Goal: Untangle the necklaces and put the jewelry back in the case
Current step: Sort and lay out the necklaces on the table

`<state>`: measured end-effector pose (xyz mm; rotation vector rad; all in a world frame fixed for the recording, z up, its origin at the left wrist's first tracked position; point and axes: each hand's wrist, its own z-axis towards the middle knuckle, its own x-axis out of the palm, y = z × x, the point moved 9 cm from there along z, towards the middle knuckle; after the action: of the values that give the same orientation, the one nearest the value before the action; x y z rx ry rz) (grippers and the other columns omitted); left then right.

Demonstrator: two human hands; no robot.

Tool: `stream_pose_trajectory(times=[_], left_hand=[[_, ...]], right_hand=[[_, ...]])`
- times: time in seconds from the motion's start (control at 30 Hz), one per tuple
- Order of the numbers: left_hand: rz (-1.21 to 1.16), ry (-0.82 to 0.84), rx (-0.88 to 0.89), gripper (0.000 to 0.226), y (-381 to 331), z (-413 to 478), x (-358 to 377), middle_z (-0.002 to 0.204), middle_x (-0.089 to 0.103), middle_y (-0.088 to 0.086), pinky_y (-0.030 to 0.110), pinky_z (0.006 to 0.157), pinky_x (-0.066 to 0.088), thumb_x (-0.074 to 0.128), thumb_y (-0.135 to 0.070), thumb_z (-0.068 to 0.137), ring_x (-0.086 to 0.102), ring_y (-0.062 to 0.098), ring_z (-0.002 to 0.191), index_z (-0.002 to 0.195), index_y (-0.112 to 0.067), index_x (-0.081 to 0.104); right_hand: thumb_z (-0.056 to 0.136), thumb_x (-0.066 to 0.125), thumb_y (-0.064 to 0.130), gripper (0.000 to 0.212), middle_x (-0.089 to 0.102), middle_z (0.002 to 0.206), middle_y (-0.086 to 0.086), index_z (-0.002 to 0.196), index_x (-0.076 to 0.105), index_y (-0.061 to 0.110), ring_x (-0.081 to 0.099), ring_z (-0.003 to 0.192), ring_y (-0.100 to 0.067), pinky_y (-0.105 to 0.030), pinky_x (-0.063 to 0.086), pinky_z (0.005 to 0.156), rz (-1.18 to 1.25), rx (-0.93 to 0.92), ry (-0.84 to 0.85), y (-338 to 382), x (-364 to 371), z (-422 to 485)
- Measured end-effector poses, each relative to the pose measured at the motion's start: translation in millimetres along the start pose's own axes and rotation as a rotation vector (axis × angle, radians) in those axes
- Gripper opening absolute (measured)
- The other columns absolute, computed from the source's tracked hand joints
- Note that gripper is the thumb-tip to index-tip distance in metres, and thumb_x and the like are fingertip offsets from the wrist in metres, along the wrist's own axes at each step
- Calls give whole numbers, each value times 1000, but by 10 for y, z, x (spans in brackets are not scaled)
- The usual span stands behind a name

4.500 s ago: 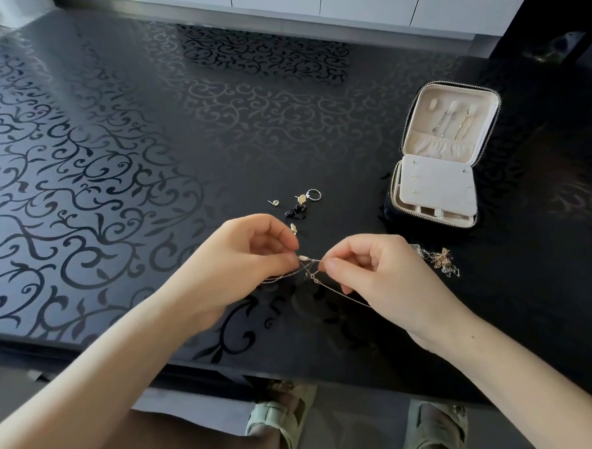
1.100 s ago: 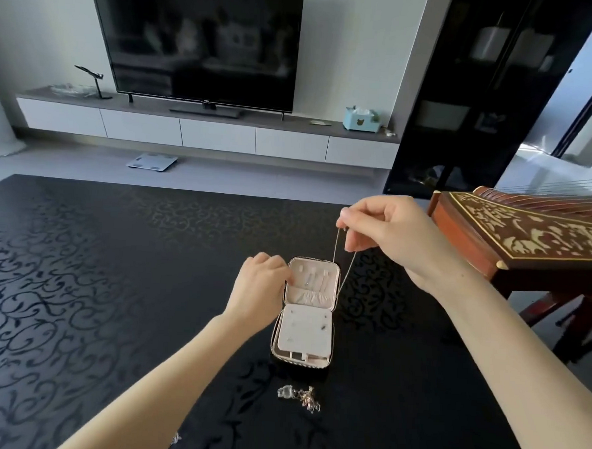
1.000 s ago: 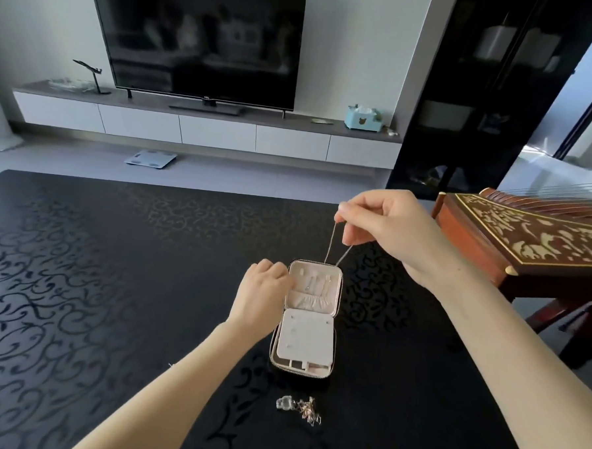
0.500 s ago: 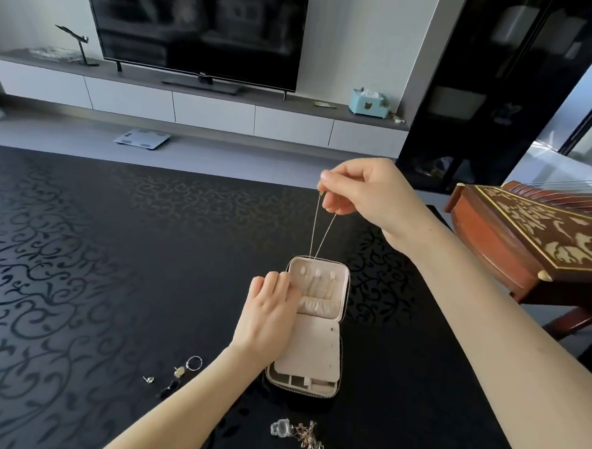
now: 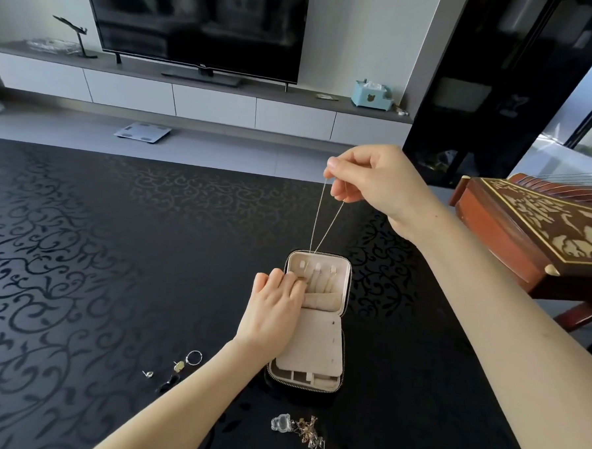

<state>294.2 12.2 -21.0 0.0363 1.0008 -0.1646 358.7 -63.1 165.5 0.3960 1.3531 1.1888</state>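
An open cream-lined jewelry case (image 5: 342,350) with a zip edge stands on the black patterned table (image 5: 114,266). My right hand (image 5: 369,178) is raised above the case and pinches a thin gold necklace (image 5: 325,222), whose two strands hang down into the lid. My left hand (image 5: 276,307) rests on the lid's left side, fingertips at the lower end of the chain by the hooks. A tangled pile of gold chains with a clear charm (image 5: 302,432) lies in front of the case.
A ring (image 5: 193,357), earrings (image 5: 178,366) and a small stud (image 5: 148,374) lie left of my forearm. A carved wooden zither (image 5: 541,230) stands at the right table edge. Beyond the table are a TV console and a floor scale.
Since 4.5 s ago my hands left the tangle and brought one necklace up to the case lid. In the last second my left fingers shifted further onto the lid; the view tilted down.
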Motion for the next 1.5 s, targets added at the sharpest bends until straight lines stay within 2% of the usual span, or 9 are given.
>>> stream_pose_trajectory(times=[0.13, 0.47, 0.63, 0.73, 0.83, 1.03, 1.2, 1.33, 1.5], left_hand=[[-27, -42, -4, 30, 15, -9, -1, 74, 51, -4, 30, 71, 26, 28, -3, 75, 31, 17, 74, 71, -17, 55], [-73, -22, -30, 27, 23, -15, -4, 81, 56, -5, 32, 74, 24, 33, -10, 73, 48, 21, 73, 72, -21, 57], [-157, -36, -38, 30, 50, -7, -4, 87, 57, -8, 28, 73, 23, 30, -7, 75, 34, 15, 78, 71, -19, 58], [-181, -62, -11, 31, 25, -2, -34, 81, 58, -10, 26, 72, 22, 31, -8, 79, 33, 14, 78, 71, -18, 59], [-175, -76, -2, 31, 9, -4, -49, 76, 57, -10, 27, 71, 23, 31, -7, 79, 33, 14, 77, 70, -18, 58], [-139, -41, 8, 29, -15, -2, -70, 64, 55, -12, 29, 69, 21, 26, -11, 75, 28, 14, 74, 66, -18, 53], [-127, -50, 34, 26, -33, 9, -73, 58, 50, -11, 30, 69, 23, 28, -9, 72, 28, 15, 70, 65, -18, 51], [-109, -88, 59, 11, -51, -8, -73, 63, 51, -8, 29, 73, 24, 57, -5, 69, 29, 15, 72, 71, -16, 55], [-98, -32, 37, 40, -82, 2, -84, 66, 55, -9, 29, 75, 24, 73, -4, 61, 46, 18, 70, 99, -15, 64]], right_hand=[[92, 56, 20, 22, 63, 61, 1, 74, 67, 13, 60, 62, -11, -25, 52, 67, 8, 10, 1, -45, 9, 14], [92, 57, 20, 21, 64, 62, -1, 79, 69, 9, 60, 62, -10, -26, 54, 68, -46, 3, 11, -157, -9, 27], [91, 58, 21, 21, 67, 66, -5, 83, 70, 6, 62, 62, -11, -18, 52, 64, -102, 33, 61, -331, 120, -30], [90, 58, 22, 19, 71, 72, -7, 84, 70, 8, 67, 68, -18, -27, 55, 71, -160, 45, 112, -465, 235, -98], [90, 59, 23, 17, 70, 70, -1, 83, 71, 13, 68, 72, -20, -34, 56, 74, -257, 17, 179, -556, 369, -174], [90, 56, 29, 15, 68, 81, 9, 87, 69, 24, 61, 79, -11, -27, 46, 72, -535, -7, 239, -750, 546, -277], [93, 52, 31, 21, 63, 88, 4, 91, 71, 25, 48, 87, -18, -31, 32, 81, -888, -195, 99, -744, 579, -313], [79, 70, 28, 12, 61, 68, -1, 71, 75, 22, 50, 69, -23, -34, 32, 69, -1008, -356, -80, -662, 604, -383], [77, 70, 23, 21, 54, 58, 2, 56, 69, 19, 46, 62, -21, -35, 32, 63, -1161, -425, -178, -622, 697, -493]])
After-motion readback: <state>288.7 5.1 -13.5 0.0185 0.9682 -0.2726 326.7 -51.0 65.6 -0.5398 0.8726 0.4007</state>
